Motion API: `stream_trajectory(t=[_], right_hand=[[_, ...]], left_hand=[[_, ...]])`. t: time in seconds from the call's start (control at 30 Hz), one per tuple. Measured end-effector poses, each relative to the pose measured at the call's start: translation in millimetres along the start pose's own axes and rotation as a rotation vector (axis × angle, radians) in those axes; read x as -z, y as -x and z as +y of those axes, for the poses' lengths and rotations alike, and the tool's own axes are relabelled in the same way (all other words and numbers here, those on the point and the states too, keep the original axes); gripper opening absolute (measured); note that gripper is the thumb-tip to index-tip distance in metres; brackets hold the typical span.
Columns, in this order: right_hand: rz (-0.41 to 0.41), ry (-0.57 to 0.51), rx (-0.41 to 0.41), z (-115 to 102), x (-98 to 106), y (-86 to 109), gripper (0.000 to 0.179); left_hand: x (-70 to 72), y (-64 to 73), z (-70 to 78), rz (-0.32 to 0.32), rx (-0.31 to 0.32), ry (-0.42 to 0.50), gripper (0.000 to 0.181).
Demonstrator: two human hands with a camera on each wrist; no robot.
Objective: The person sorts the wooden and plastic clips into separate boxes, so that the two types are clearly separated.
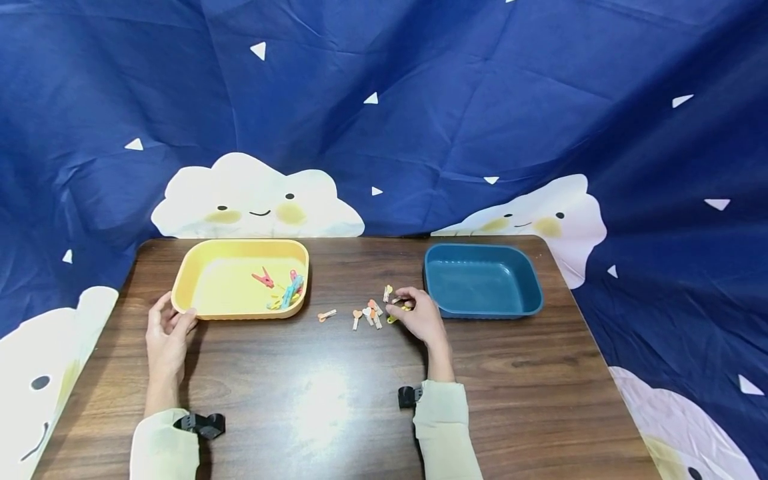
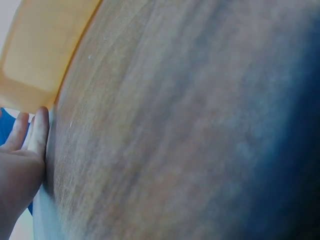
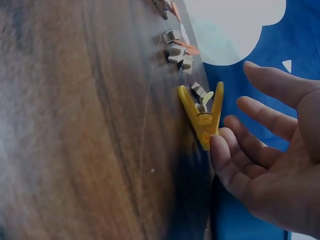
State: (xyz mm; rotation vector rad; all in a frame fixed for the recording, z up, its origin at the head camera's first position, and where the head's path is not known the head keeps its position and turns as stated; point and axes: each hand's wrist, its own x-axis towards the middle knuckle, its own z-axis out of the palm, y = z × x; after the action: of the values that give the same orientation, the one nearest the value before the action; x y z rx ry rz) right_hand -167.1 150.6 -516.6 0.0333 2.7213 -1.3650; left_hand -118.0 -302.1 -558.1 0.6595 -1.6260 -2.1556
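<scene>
My left hand point(image 1: 168, 337) is at the near left corner of a yellow tray point(image 1: 234, 313), thumb by the front rim and fingers along its outer side. In the left wrist view those fingers look nearly straight against the wall. My right hand point(image 1: 422, 317) is over a yellow clothespin point(image 3: 204, 122), thumb and index finger apart. The clothespin rests on the table, its arms spread in a V, and its end overlaps the lower fingertips in the right wrist view. Left of that hand lie several small wooden clips with orange heart tops point(image 1: 373, 313).
Inside the yellow tray are a red clothespin point(image 1: 263, 277) and a cluster with blue clothespins point(image 1: 292, 291). A dark blue tray point(image 1: 483, 312) stands right of the right hand. One small orange-topped clip point(image 1: 327, 315) lies alone near the yellow tray. Behind the table point(image 1: 510, 400) hangs a blue cloth point(image 1: 384, 147).
</scene>
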Motion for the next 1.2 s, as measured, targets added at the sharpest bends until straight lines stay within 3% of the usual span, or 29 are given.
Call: stream_trajectory(t=[0.27,0.57,0.9,1.2], right_hand=[[-0.029,0.010,-0.003,9.6,-2.7,-0.5,0.033],[0.012,0.055,-0.004,11.4,-9.1,-3.8,0.025],[0.075,-0.033,0.007,13.1,-13.2,-2.6,0.023],[0.117,-0.086,0.073,14.8,-17.8,-6.7,0.020]], left_hand=[[-0.4,-1.0,-0.6,0.015,-0.018,-0.016,0.056],[-0.9,-2.3,0.4,0.018,-0.016,-0.046,0.057],[-1.9,0.3,0.8,0.005,-0.040,-0.044,0.056],[-0.7,0.1,0.5,-0.001,-0.046,-0.022,0.056]])
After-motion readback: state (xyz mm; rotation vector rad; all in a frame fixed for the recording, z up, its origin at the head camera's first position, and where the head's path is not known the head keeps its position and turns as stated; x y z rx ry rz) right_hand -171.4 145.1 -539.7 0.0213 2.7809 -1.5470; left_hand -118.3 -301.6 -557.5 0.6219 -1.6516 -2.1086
